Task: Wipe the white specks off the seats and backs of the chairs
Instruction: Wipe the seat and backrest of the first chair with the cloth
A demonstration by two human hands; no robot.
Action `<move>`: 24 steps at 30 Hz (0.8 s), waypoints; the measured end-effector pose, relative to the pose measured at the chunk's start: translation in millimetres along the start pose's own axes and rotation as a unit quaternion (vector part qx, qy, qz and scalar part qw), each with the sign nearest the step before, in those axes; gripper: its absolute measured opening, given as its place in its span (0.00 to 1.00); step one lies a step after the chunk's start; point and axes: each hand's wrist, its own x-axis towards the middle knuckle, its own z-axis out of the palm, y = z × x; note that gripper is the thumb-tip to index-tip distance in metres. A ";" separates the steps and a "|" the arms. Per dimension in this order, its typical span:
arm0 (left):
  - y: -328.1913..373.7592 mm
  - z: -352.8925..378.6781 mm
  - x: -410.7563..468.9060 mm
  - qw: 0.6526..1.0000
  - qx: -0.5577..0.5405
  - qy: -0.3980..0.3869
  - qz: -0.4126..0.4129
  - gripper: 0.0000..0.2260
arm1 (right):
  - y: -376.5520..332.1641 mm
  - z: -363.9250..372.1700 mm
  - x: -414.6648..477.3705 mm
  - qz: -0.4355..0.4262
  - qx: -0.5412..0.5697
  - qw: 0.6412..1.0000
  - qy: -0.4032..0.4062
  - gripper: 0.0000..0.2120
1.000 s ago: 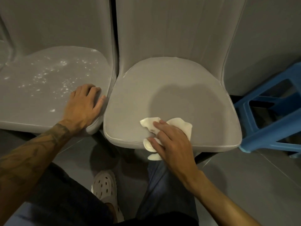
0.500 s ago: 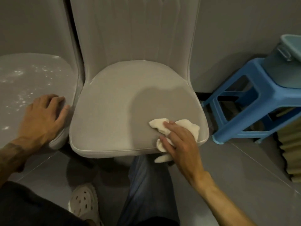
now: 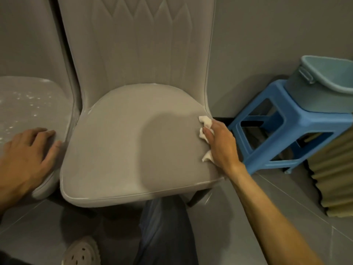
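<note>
grey wall (image 3: 267, 44), tiled floor (image 3: 229, 217), blue stool (image 3: 277, 119) beside it.

We see the right chair seat (image 3: 118, 150) in plain grey-beige; its backrest (image 3: 137, 54) is the same colour, with stitched diamonds above vertical channels. Left chair seat (image 3: 28, 104) is grey, scattered with white specks (image 3: 32, 97). Cloth (image 3: 205, 121) white. Stool (image 3: 286, 115) bright blue, bucket (image 3: 324, 87) pale teal. Floor tiles (image 3: 238, 217) grey, jeans (image 3: 164, 236) blue, perforated clog (image 3: 82, 253) off-white, corrugated sheet (image 3: 336, 169) olive.
</note>
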 end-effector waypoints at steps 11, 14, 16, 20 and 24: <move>64.6 -47.8 -7.3 1.000 -0.005 0.005 -0.009 0.28 | 26.9 -12.7 2.8 -0.047 -0.012 0.993 -0.108 0.21; 45.4 -34.2 -4.8 1.000 0.009 0.008 0.005 0.27 | 23.6 -6.1 9.6 -0.025 -0.014 0.993 -0.115 0.22; 31.6 -23.3 -5.1 1.000 -0.007 0.005 0.006 0.27 | 13.8 3.6 34.2 -0.018 -0.052 0.994 -0.100 0.21; 36.4 -24.2 -7.3 1.000 -0.013 -0.003 0.004 0.28 | -5.5 14.6 72.8 -0.014 -0.095 0.991 -0.096 0.20; 67.5 -47.7 -6.7 1.000 0.001 -0.024 -0.006 0.29 | 0.9 11.3 30.2 -0.043 -0.088 0.993 -0.067 0.18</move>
